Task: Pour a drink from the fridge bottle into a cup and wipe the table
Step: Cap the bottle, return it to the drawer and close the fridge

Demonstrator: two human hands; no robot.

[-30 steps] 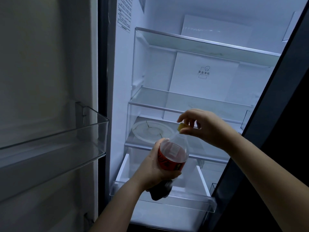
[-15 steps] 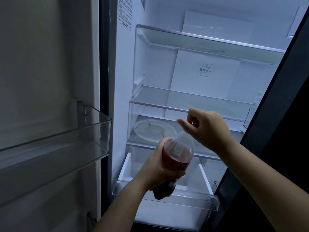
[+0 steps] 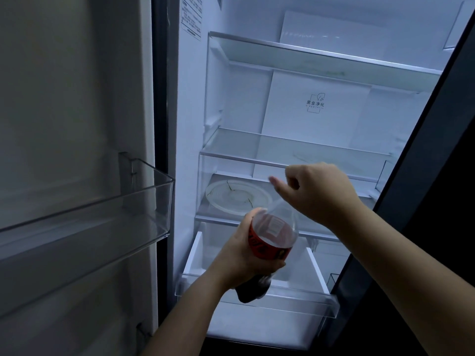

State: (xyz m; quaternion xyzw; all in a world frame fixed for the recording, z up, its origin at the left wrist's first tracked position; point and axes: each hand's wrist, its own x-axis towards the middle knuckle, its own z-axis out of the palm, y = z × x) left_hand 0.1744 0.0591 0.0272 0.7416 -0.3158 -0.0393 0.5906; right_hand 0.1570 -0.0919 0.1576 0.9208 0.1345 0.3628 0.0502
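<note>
Left hand [image 3: 241,255] grips the cola bottle [image 3: 272,235] at its red label, near the open fridge [image 3: 316,104], and right hand [image 3: 318,194] has rolled over the neck, curled, hiding the cap, grip can't tell; likely unscrewing, pour pending.

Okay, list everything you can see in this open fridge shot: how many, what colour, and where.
fridge: one, white inside, door open
glass shelves: three, clear, stacked inside the fridge
round dish or lid: one, clear, left on the lowest shelf
drawer: one, clear front, below the shelves
door bin: one, clear, on the open door at left
printed label: one, white with dark text, top of the left inner wall
cola bottle: one, red label, dark drink, tilted in front of the drawer
left hand: one, grips the bottle's body
right hand: one, fingers curled over the bottle's top, cap hidden
</note>
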